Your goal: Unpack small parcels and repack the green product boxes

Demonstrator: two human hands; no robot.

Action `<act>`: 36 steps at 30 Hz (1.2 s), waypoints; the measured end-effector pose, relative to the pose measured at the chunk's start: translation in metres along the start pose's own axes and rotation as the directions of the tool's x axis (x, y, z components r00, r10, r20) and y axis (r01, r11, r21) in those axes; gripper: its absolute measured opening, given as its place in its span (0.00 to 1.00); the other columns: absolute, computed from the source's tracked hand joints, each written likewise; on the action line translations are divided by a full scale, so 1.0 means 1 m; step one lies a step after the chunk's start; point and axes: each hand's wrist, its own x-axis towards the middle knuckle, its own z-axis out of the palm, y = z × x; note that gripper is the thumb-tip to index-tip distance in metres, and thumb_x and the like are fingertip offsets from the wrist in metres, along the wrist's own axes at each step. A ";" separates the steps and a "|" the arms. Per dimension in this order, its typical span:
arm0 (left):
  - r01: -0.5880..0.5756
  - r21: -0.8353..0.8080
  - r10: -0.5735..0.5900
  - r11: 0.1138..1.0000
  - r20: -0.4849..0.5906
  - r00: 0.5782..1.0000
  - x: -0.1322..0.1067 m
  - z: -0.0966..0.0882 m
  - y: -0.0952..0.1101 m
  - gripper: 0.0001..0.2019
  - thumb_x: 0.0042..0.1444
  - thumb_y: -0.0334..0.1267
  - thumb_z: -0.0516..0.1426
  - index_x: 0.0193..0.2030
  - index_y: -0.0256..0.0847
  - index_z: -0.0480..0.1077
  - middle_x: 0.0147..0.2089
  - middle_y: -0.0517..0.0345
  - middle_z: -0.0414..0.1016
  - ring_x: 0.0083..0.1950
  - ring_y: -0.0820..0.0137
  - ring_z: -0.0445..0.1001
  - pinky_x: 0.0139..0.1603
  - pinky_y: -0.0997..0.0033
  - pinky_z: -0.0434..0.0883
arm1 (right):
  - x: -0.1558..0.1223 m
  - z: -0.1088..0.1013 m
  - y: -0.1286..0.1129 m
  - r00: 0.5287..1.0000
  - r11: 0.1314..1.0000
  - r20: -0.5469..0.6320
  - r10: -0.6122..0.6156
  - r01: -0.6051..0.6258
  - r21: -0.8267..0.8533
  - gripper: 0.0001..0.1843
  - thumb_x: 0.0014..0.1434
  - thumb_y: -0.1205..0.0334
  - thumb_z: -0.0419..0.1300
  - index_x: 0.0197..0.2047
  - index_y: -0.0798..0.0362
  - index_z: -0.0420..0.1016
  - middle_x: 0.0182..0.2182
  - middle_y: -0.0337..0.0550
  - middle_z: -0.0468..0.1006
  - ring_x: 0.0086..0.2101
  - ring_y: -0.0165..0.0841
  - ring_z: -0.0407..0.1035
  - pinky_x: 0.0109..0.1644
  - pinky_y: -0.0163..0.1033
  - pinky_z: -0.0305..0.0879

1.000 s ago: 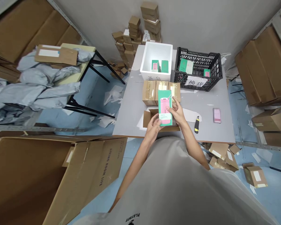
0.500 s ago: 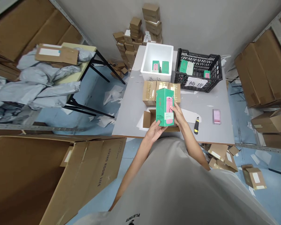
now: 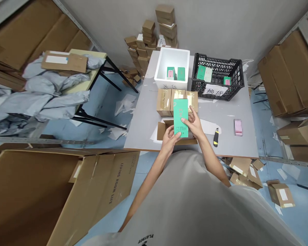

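Both my hands hold a green product box upright above an opened brown carton at the near edge of the grey table. My left hand grips the box's lower end from below. My right hand clasps its right side, fingers closed on it. The face turned to me is plain green with small print. Three taped brown cartons stand in a row just behind the box.
A white foam bin and a black plastic crate, each with green boxes inside, sit at the table's far side. A yellow-black utility knife and a pink packet lie to the right. Large cardboard boxes stand at my left.
I have turned the green box in my hands: the face with the pink picture has rotated away, and a plain green side now faces me. The box stays above the open carton.
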 end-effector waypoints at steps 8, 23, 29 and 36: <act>0.312 -0.186 -0.262 0.932 0.254 0.931 0.000 -0.009 0.004 0.32 0.65 0.61 0.75 0.65 0.43 0.82 0.63 0.41 0.90 0.71 0.43 0.87 0.77 0.35 0.81 | -0.008 0.001 -0.010 0.996 0.988 0.061 0.062 -0.070 0.141 0.69 0.49 0.33 0.88 0.87 0.38 0.66 0.74 0.48 0.85 0.72 0.53 0.81 0.77 0.60 0.82; -0.024 0.024 0.025 0.999 -0.023 0.999 -0.003 0.001 -0.001 0.41 0.49 0.49 0.87 0.67 0.48 0.79 0.69 0.47 0.88 0.69 0.51 0.88 0.68 0.54 0.86 | -0.002 0.001 -0.003 1.000 1.000 0.000 0.006 -0.006 -0.024 0.74 0.48 0.31 0.89 0.89 0.40 0.65 0.76 0.54 0.81 0.77 0.52 0.75 0.86 0.59 0.71; -0.018 0.092 0.020 0.996 -0.019 1.000 -0.006 0.003 -0.002 0.42 0.49 0.51 0.87 0.67 0.48 0.78 0.67 0.45 0.88 0.72 0.48 0.86 0.67 0.53 0.86 | -0.003 -0.002 -0.002 1.000 0.999 0.000 -0.020 0.020 -0.047 0.76 0.49 0.31 0.89 0.91 0.41 0.60 0.72 0.55 0.84 0.74 0.54 0.78 0.82 0.60 0.75; 0.028 0.030 -0.030 0.999 0.068 0.997 -0.005 -0.004 0.007 0.39 0.52 0.57 0.85 0.64 0.43 0.82 0.66 0.40 0.88 0.73 0.43 0.85 0.71 0.44 0.85 | -0.002 -0.010 0.001 1.000 1.000 0.026 0.013 -0.013 -0.002 0.72 0.51 0.32 0.88 0.90 0.39 0.63 0.74 0.52 0.84 0.75 0.53 0.78 0.82 0.61 0.77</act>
